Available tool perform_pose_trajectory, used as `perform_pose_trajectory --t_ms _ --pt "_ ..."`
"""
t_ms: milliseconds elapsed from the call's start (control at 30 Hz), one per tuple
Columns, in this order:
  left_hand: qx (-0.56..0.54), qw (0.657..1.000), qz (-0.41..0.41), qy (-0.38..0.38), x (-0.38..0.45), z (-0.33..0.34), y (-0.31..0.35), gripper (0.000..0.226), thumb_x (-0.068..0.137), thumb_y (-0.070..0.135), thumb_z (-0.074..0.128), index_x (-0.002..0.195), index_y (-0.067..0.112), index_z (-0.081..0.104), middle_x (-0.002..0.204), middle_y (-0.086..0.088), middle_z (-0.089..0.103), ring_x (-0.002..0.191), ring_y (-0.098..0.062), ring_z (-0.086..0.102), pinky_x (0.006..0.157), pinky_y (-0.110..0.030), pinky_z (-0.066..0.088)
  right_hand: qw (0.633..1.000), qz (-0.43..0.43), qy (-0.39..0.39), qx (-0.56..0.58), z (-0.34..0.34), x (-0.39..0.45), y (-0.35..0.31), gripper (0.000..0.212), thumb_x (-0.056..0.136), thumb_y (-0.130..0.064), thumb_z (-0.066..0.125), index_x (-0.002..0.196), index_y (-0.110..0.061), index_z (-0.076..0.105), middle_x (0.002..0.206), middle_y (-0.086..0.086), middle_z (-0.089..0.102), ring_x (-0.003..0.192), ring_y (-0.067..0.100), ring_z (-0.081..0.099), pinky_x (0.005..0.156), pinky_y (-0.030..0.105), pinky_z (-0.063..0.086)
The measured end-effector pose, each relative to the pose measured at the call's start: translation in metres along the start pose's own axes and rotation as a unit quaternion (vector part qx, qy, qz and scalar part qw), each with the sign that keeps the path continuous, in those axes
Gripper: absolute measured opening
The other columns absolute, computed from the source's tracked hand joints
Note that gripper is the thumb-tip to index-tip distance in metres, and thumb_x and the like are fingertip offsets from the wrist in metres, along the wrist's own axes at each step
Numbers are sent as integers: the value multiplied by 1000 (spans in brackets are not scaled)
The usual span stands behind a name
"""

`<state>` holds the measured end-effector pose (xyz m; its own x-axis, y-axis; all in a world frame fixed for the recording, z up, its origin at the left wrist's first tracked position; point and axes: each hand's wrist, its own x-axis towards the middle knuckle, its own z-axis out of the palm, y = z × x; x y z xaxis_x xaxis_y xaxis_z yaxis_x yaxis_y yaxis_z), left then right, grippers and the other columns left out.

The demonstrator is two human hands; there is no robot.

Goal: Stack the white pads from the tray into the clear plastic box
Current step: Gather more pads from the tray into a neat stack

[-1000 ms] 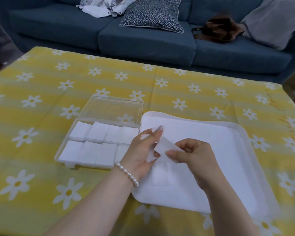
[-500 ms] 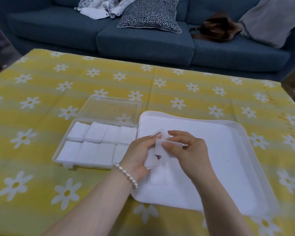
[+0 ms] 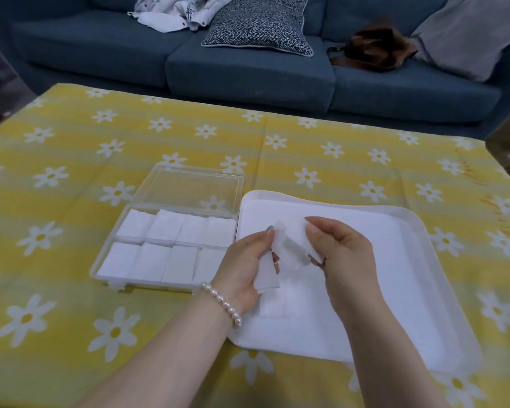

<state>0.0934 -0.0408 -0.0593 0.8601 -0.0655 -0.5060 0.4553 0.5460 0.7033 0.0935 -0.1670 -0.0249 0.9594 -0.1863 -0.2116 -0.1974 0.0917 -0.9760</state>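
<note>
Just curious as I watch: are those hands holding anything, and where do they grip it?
Yes. The left hand grips white pads by their edges; the right hand pinches another pad at its right edge.

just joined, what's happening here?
A person is sorting white pads over a white tray. The left hand holds a few pads and the right hand pinches one beside them. The clear plastic box, lid open, sits left of the tray on the yellow tablecloth, its compartments showing pads.

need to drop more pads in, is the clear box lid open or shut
Open. The clear plastic box has its lid folded back flat on the tablecloth, and the white pads inside lie uncovered.
</note>
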Motion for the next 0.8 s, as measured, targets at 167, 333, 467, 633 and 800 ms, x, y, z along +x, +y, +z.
perform_pose_trajectory --t_ms 167,333,467,633,800 --pt "2 1000 15 -8 -3 4 -3 17 93 12 55 83 6 68 60 -2 64 45 -8 56 44 -15 43 998 -16 30 -47 5 0 4 15 74 -5 75 67 -14 66 54 -5 65 49 3 59 47 11 43" --pt "-1 999 20 -29 -3 5 -3 18 92 18 57 88 6 68 68 -4 64 56 -12 58 52 -20 46 994 -18 53 -90 7 3 11 16 74 -13 76 64 -18 65 57 -2 60 52 10 54 46 10 40" --pt "-5 1000 22 -16 -3 4 -3 21 91 21 60 94 3 70 84 -12 60 74 -20 53 64 -26 43 992 -35 42 -114 10 2 13 16 75 -14 75 64 -18 64 64 -4 65 62 12 57 55 16 44" --pt "-98 994 -44 -17 -1 5 1 43 90 45 51 89 9 74 66 -2 56 57 -10 50 54 -21 45 993 -76 71 -61 11 -3 4 19 73 -7 77 63 -18 65 60 -10 67 58 2 59 55 12 44" --pt "-170 984 -51 -28 4 -1 6 71 88 66 29 118 12 63 112 -13 66 100 -26 64 90 -39 51 996 -30 60 61 18 -13 2 15 72 -3 76 66 -11 65 52 -12 61 49 -2 54 49 8 42"
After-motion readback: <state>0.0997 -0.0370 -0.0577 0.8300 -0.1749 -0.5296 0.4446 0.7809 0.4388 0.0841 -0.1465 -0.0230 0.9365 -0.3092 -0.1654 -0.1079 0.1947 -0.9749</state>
